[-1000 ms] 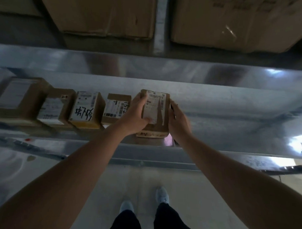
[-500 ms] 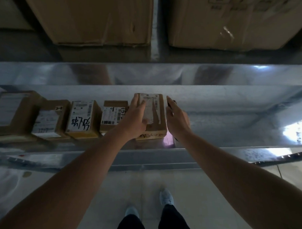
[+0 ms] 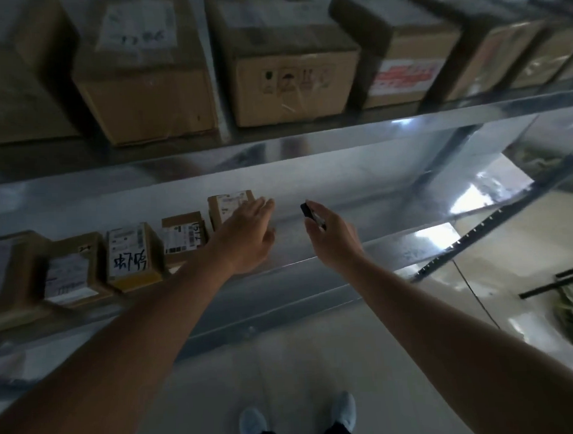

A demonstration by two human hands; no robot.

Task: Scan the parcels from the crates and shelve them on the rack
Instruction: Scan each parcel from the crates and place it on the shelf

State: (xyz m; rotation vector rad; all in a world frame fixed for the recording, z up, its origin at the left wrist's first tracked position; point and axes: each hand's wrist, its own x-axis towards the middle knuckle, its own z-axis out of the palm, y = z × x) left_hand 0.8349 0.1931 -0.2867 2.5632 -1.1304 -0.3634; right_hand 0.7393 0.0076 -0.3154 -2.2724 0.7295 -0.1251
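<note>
as left hand (image 3: 247, 237) opens, parcel (image 3: 228, 206) beneath.

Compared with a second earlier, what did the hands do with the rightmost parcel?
Both hands let go: the left hand now lies open over the parcel, and the right hand has drawn away rightward, holding a small dark device. The parcel stays on the shelf beside the row.

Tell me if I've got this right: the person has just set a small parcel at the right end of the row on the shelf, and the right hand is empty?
Not quite. In the head view the right hand is not empty: it holds a small dark device, probably the scanner. The rest stands: the small parcel sits at the right end of the row on the shelf.
</note>
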